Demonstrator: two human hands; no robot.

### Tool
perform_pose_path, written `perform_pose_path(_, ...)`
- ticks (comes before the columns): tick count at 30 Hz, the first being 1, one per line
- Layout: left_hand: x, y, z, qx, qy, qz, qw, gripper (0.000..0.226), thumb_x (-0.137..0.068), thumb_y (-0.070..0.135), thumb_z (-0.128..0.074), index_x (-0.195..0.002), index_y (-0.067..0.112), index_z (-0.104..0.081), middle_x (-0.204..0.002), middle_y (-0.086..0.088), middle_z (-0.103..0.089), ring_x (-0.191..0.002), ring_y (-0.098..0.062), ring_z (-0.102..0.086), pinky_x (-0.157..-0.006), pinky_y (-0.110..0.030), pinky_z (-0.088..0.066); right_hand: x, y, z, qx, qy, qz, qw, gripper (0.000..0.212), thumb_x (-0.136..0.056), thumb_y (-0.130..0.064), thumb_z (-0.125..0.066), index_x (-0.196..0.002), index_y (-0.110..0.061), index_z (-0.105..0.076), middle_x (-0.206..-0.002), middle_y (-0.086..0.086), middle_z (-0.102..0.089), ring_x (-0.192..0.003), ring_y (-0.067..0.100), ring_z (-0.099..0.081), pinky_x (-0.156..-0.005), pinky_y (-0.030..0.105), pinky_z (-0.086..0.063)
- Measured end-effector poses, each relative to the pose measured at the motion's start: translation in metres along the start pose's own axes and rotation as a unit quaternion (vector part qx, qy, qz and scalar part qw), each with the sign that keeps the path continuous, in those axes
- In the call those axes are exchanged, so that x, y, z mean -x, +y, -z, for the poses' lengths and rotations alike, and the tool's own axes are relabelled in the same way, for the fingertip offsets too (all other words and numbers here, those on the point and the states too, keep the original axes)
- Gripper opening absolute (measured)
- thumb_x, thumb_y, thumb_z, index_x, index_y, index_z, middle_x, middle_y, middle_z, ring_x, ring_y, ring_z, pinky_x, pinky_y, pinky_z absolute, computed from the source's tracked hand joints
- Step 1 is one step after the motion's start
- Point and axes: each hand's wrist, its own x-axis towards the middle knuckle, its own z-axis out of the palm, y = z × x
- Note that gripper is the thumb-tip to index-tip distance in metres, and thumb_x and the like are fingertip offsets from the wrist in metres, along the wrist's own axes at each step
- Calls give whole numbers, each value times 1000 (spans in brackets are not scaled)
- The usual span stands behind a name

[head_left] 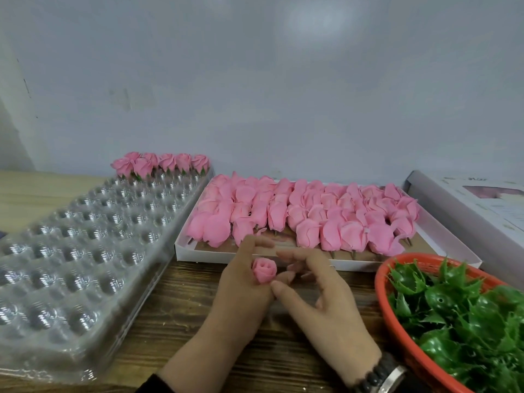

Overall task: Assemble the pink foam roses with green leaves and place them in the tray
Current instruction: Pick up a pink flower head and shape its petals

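Observation:
My left hand (243, 282) holds a pink foam rose (264, 270) upright, its fingers curled round the base. My right hand (320, 296) is close beside it, thumb tip touching near the rose's underside, fingers loosely spread and holding nothing I can see. Behind the hands, a white box (181, 252) is packed with several pink roses (306, 214) lying on their sides. An orange basket (381, 282) at the right holds green plastic leaves (453, 304). The clear plastic tray (85, 245) at the left has several finished roses (161, 164) in its far row.
The work surface is a dark wooden table (181, 307). A white flat carton (476, 205) lies at the far right behind the basket. A pale wall stands close behind everything. A watch and bead bracelet (388, 373) sit on my right wrist.

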Motion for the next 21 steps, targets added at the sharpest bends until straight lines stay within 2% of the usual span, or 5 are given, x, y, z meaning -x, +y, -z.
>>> perform_pose_path(5, 4, -4, 2, -173, -58, -37, 983, 82, -76, 24, -73, -132, 56, -23, -86, 9, -64, -82, -5, -62, -83, -23, -49, -1, 3, 4, -1, -76, -4, 997, 33, -79, -10, -69, -102, -33, -64, -91, -20, -63, -84, 0, -56, -77, 10, -40)
perform_pose_path(9, 5, -2, 1, -171, -93, -42, 980, 82, -78, 19, -70, -124, 65, -19, -77, 27, -65, -80, 9, -61, -73, -5, -42, -1, 2, 5, -12, -84, -12, 996, 13, -75, -20, -64, -81, -31, -66, -81, -15, -62, -76, 0, -56, -70, 9, -39)
perform_pose_path(12, 6, -3, 2, -162, -90, -18, 983, 92, -72, 14, -73, -129, 62, -19, -79, 18, -64, -78, 4, -60, -71, -6, -43, -2, 7, 5, -28, -37, -37, 998, 18, -80, -7, -68, -77, -25, -66, -78, -5, -65, -75, 8, -59, -73, 20, -45)
perform_pose_path(16, 6, -3, 2, -155, -84, -9, 984, 61, -66, 14, -79, -107, 44, -46, -88, 15, -64, -79, 8, -58, -65, -4, -41, -5, 10, 9, -21, 17, -53, 998, 25, -80, -1, -66, -80, -26, -64, -78, -5, -64, -79, 12, -61, -76, 34, -50)
perform_pose_path(21, 6, -2, -4, -148, -81, 37, 985, 17, -76, 1, -65, -88, 12, -60, -81, -6, -67, -72, -10, -61, -63, -27, -49, -1, 4, 6, 69, -47, 58, 995, 11, -80, -14, -61, -77, -24, -63, -84, -12, -59, -86, 6, -57, -74, 10, -41)
